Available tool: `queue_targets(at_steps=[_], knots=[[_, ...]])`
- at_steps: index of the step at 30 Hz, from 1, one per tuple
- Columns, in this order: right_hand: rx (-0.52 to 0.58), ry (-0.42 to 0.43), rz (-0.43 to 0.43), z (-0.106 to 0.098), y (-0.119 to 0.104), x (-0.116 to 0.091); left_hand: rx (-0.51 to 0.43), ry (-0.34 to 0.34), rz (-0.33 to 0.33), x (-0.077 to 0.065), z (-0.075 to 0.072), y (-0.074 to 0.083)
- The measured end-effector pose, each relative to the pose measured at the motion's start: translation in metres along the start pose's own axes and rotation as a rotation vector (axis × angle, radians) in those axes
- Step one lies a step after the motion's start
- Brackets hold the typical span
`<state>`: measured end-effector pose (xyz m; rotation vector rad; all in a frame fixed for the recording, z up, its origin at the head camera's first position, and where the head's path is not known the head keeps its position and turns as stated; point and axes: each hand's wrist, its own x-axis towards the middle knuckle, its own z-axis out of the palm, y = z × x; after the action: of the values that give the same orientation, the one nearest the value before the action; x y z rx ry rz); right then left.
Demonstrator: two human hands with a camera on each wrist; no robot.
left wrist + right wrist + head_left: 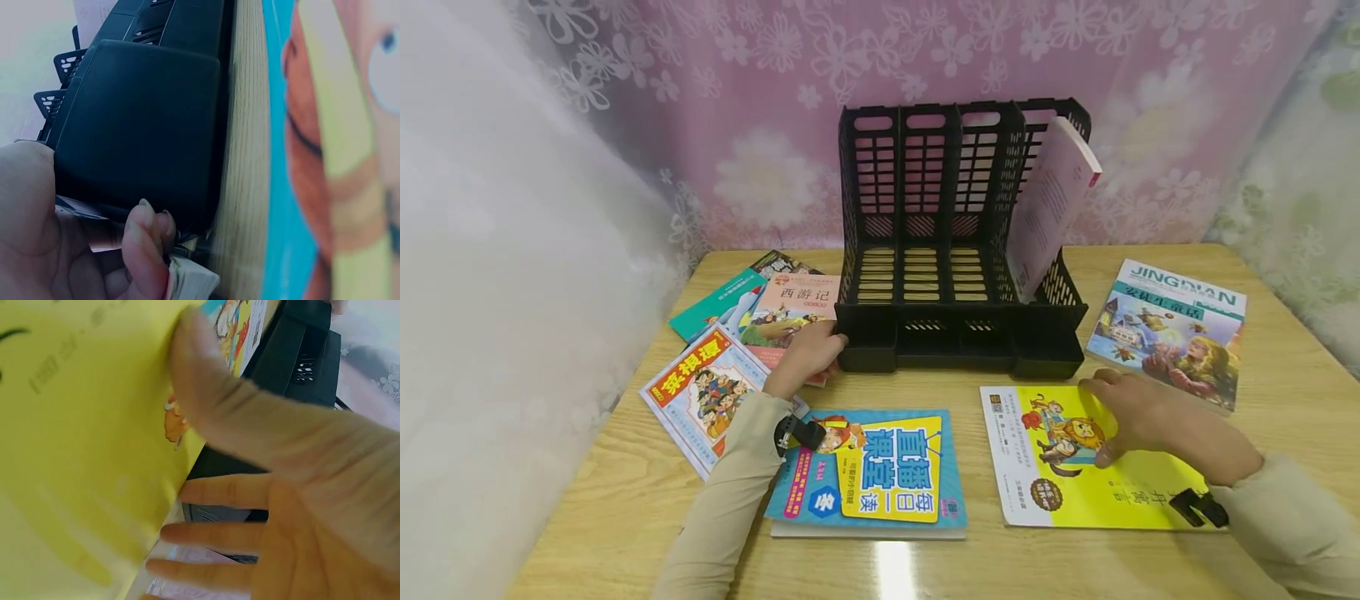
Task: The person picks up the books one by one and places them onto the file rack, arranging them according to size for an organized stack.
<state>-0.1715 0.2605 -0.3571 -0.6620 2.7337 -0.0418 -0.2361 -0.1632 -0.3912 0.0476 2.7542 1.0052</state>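
Note:
In the head view a black desktop file rack (925,321) with several upright slots stands at the back, a pinkish book (1048,208) leaning in its rightmost slot. My left hand (808,354) grips the rack's front left corner; the left wrist view has its fingers (145,240) curled round the corner's side. On the right, my right hand (1138,421) lies over a yellow picture-covered book (1075,500). Its thumb rests on the cover, while straight, spread fingers (215,536) touch the book's far edge in the right wrist view.
A blue book (865,475) lies in front of the rack. Left of it several books overlap, among them a white-bordered one (707,392), a pink one (790,300) and a green one (718,304). Another book (1172,325) lies at the right. A floral curtain (760,125) hangs behind.

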Motion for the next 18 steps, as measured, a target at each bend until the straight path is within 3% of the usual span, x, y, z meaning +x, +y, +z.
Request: queue_targets(at_steps=[5, 13, 18], knots=[[0.086, -0.089, 0.03, 0.005, 0.005, -0.003, 0.005, 0.009, 0.008, 0.0, 0.0, 0.0], [0.056, 0.021, -0.019, 0.005, 0.018, 0.005, 0.02, 0.012, 0.016, 0.001, -0.001, 0.001], [0.048, 0.019, -0.044, 0.004, 0.031, 0.021, 0.013, 0.003, 0.004, -0.001, 0.001, 0.0]])
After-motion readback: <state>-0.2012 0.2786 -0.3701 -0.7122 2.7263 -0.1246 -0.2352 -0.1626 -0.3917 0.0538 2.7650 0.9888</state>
